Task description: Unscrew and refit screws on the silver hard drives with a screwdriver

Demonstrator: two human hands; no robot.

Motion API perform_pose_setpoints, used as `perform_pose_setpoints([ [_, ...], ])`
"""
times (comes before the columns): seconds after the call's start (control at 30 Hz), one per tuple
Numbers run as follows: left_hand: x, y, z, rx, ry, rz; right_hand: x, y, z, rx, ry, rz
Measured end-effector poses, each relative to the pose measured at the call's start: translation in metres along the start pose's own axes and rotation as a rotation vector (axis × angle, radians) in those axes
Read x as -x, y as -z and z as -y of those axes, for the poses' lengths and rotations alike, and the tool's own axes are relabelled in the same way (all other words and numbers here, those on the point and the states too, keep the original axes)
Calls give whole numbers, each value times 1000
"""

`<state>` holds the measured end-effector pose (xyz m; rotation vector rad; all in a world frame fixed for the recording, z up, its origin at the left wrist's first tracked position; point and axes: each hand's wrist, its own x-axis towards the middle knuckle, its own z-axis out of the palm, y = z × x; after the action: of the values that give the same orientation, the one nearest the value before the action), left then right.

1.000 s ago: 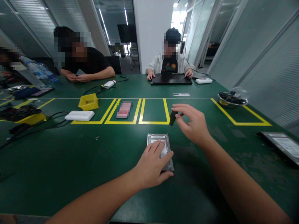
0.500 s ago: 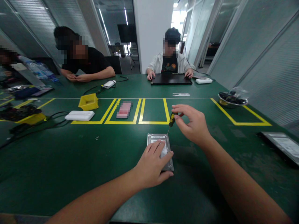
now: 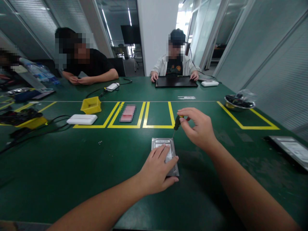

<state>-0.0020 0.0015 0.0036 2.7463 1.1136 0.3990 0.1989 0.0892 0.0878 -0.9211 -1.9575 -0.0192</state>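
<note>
A silver hard drive point(image 3: 173, 166) with a white label lies on the green table point(image 3: 72, 179) in front of me. My left hand point(image 3: 157, 168) rests over it with fingers spread, covering much of the label. In my right hand point(image 3: 196, 126), a small screwdriver point(image 3: 177, 123) with a dark and yellow handle is gripped between thumb and fingers. It stands nearly upright, its thin shaft reaching down to the drive's far right corner.
A second drive point(image 3: 292, 149) lies at the right edge. Farther off are a bowl of dark parts point(image 3: 239, 103), a yellow bin point(image 3: 90, 106), a white power bank point(image 3: 82, 119) and small screws point(image 3: 100, 142). Two people sit across the table; one holds a black panel point(image 3: 176, 81).
The screwdriver's handle has turned, showing less yellow on its side. Both my hands stay in nearly the same place, and the drive has not moved.
</note>
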Motion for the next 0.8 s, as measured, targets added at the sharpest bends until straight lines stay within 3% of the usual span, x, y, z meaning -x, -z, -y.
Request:
perform_pose_setpoints([
  [0.8, 0, -1, 0, -1, 1, -7, 0, 0, -3, 104, -18, -10],
])
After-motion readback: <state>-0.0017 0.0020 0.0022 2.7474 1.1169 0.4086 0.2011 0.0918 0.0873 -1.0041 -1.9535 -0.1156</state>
